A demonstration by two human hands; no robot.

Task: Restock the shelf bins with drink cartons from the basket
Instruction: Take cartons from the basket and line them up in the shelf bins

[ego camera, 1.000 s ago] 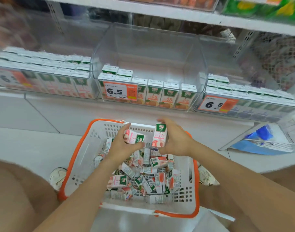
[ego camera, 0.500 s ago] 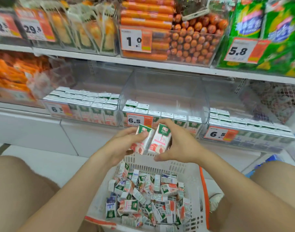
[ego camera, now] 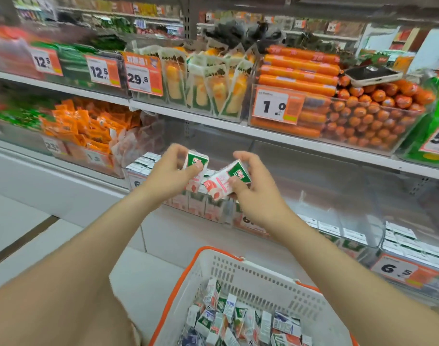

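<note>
Shelf bins (ego camera: 358, 221) part-filled; my left hand (ego camera: 168, 176) and right hand (ego camera: 253, 191) each grip one carton (ego camera: 197, 163), basket (ego camera: 250, 273) holding many more

Basket (ego camera: 238, 278) cut off below; upper shelves (ego camera: 88, 28) blurred.

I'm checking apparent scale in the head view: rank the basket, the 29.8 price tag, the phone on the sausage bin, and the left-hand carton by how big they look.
1. Basket, though it's nearest the camera.
2. Phone and 29.8 price tag: too close to rank.
3. Carton in the left hand, partly covered.
</note>
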